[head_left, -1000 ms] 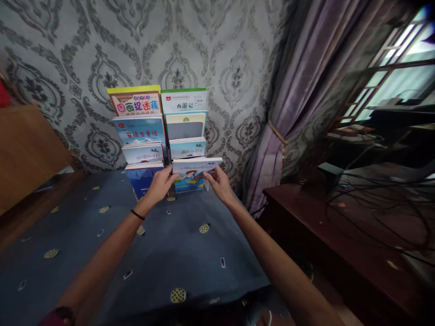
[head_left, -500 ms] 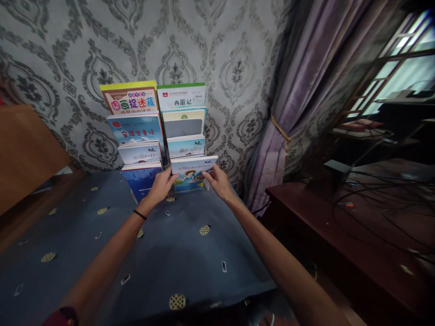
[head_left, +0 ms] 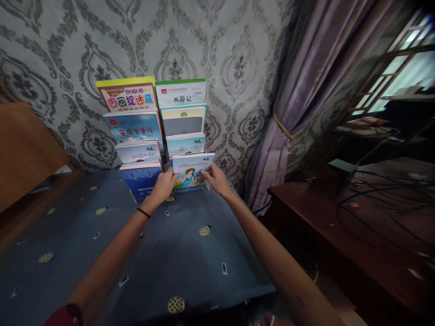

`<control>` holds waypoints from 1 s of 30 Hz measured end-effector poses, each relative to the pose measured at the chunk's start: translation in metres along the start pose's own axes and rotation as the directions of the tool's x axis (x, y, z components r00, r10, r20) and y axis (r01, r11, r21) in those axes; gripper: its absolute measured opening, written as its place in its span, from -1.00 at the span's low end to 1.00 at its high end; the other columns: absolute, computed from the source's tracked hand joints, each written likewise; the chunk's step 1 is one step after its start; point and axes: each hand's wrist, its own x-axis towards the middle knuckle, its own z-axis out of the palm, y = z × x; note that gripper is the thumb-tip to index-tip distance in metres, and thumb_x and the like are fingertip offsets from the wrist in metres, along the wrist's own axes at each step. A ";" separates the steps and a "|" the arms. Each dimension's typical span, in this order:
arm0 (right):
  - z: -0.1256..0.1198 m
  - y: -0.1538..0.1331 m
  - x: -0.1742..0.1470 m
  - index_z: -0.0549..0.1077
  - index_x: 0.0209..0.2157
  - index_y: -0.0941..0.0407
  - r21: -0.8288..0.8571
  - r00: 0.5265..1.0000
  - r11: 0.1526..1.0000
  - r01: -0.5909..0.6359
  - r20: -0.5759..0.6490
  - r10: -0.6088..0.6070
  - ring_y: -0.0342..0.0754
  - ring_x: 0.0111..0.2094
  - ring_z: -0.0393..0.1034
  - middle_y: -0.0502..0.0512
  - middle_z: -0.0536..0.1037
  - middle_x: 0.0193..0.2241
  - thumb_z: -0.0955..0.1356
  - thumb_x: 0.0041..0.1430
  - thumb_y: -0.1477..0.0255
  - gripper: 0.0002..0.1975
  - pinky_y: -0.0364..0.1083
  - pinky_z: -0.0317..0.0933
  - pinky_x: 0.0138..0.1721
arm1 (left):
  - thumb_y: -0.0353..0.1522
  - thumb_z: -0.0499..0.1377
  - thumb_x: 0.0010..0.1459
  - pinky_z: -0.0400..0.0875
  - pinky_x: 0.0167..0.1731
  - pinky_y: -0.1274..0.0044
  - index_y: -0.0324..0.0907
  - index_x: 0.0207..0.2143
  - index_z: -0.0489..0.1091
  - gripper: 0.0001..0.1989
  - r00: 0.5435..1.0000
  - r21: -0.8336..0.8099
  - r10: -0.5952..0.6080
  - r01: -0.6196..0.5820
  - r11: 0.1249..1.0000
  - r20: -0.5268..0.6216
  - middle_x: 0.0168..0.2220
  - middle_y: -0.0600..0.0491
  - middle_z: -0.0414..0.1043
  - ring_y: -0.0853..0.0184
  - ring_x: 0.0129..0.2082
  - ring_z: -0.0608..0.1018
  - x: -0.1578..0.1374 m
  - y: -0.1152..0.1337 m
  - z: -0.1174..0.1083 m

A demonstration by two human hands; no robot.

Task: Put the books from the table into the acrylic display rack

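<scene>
Between my two hands is a pale blue book with a figure in a hat on its cover, at the front of the right column of books. My left hand grips its left edge, thumb on the cover. On its right edge my right hand is closed the same way; the fingers behind are hidden. Behind it stand a light blue book, a cream book and a green-topped book. To the left, a dark blue book fronts the other column.
Tiered books, including a yellow-topped one, lean near a patterned wall. The blue cloth covers the table. A purple curtain hangs to the right, beside a dark red desk with tangled cables. A wooden board stands left.
The held book has shifted slightly left and tilted back, so its cover picture shows more fully. Both hands keep their grip. The view has shifted a little.
</scene>
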 end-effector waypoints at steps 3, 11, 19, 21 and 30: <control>0.003 0.004 0.001 0.37 -0.11 0.09 -0.054 1.000 0.999 -0.008 0.000 0.008 0.02 -0.29 0.49 0.14 0.58 -0.22 0.27 0.26 0.22 -0.73 -0.05 0.33 -0.27 | -0.37 0.07 0.32 0.46 -0.18 0.39 -0.24 -0.07 0.39 -0.80 0.999 0.086 -0.033 0.032 0.996 0.011 -0.21 -0.20 0.60 0.04 -0.14 0.63 0.000 0.003 0.001; 0.003 0.006 0.002 0.37 -0.16 0.09 -0.123 1.000 0.992 0.021 0.004 -0.021 0.03 -0.31 0.41 0.12 0.55 -0.32 0.24 0.27 0.22 -0.74 -0.06 0.25 -0.28 | -0.44 0.01 0.32 0.49 -0.11 0.30 -0.22 0.35 -0.08 -0.41 0.985 0.058 0.087 -0.079 0.995 -0.152 -0.03 -0.21 0.52 0.12 -0.12 0.61 -0.005 0.018 -0.016; 0.012 0.013 0.001 0.37 -0.22 0.09 -0.196 1.000 0.981 0.008 0.000 -0.008 0.03 -0.29 0.36 0.10 0.50 -0.35 0.25 0.24 0.27 -0.80 -0.05 0.22 -0.23 | -0.47 -0.10 0.35 0.47 -0.08 0.35 -0.20 0.23 0.23 -0.56 0.976 0.230 0.144 -0.104 0.968 -0.164 -0.01 -0.16 0.41 0.17 -0.13 0.56 -0.002 0.020 -0.022; 0.016 0.017 -0.001 0.36 -0.23 0.08 -0.199 1.000 0.980 0.013 -0.011 -0.016 0.04 -0.28 0.36 0.10 0.49 -0.34 0.26 0.25 0.27 -0.82 -0.05 0.22 -0.22 | -0.48 -0.11 0.34 0.47 -0.10 0.38 -0.20 0.21 0.26 -0.57 0.975 0.233 0.155 -0.115 0.966 -0.162 0.01 -0.16 0.38 0.19 -0.14 0.56 -0.003 0.016 -0.020; 0.024 0.024 -0.010 0.33 -0.23 0.10 -0.247 0.996 0.969 0.027 -0.070 -0.046 0.06 -0.30 0.35 0.17 0.50 -0.30 0.21 0.30 0.26 -0.80 -0.03 0.20 -0.24 | -0.55 -0.15 0.26 0.49 -0.12 0.29 -0.20 0.33 0.11 -0.41 0.990 0.304 0.113 -0.082 0.949 -0.087 0.16 -0.27 0.26 0.13 -0.19 0.57 -0.006 0.013 -0.014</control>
